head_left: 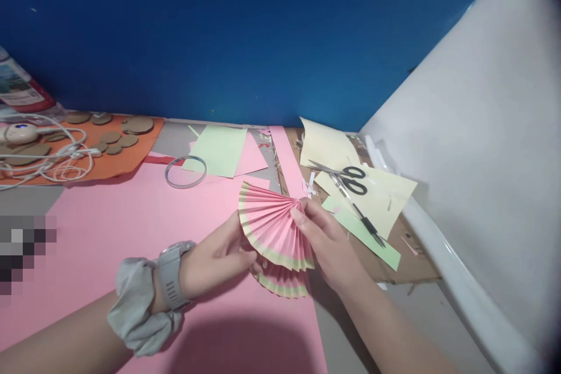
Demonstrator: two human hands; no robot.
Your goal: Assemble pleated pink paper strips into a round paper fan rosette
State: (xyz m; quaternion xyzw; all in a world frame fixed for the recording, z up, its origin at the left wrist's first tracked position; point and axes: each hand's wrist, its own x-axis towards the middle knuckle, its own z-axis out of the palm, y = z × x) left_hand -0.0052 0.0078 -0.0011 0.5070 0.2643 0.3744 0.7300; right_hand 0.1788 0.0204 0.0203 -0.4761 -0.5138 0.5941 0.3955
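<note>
A pleated pink paper fan (269, 225) with a yellow-green edge is spread open above a large pink paper sheet (131, 228). My left hand (219, 260), with a grey watch and a grey scrunchie at the wrist, pinches the fan's lower left side. My right hand (326, 239) grips the fan at its narrow gathered end on the right. A second folded layer of the fan (280, 283) shows below my fingers.
Black-handled scissors (350, 178) and a dark pen (357, 210) lie on yellow and green papers at the right. A clear tape ring (185, 171), a green sheet (217, 151), cardboard discs on orange paper (118, 134) and white cables (48, 158) lie behind. A white wall (482, 158) closes the right side.
</note>
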